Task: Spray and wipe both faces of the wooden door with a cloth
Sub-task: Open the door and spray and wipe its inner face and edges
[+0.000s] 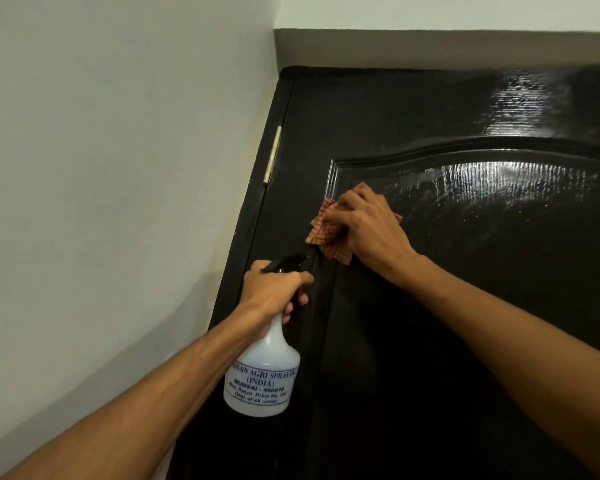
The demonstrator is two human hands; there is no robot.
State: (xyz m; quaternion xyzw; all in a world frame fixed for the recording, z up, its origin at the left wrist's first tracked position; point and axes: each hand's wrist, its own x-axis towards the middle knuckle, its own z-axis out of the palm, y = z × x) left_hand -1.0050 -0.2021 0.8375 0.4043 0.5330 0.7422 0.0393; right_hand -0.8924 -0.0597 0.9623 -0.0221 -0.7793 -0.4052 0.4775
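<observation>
Fingers [302, 299] of the left hand [274, 289] curl round the neck of the spray bottle [262, 372], the index finger stretched forward under the black spray head [284, 263] and the others wrapped below it. The bottle is translucent white with dark printed lettering. It hangs body-down from that grip, close in front of the door's left stile, and its nozzle points toward the door.

Just beyond and to the right, the right hand [368, 230] lies on a red-and-cream checked cloth [326, 233]. Its fingers are close together and laid fairly flat, pressing the cloth against the wood. The cloth is crumpled. Its corners stick out to the left of and below the hand, across the moulded left edge of the raised panel.

The wooden door [465, 323] fills the right and lower part of the view. It is dark, almost black, and glossy. The arched top of its panel curves above the right hand. Streaky bright reflections show on the panel to the right of the hand and on the top rail farther up.

Along the door's left edge, above both hands, sits a brass-coloured hinge [272, 155]. A pale wall [101, 168] runs along the left. Above the door's top edge lies a grey-brown band [430, 48], with more pale wall over it.
</observation>
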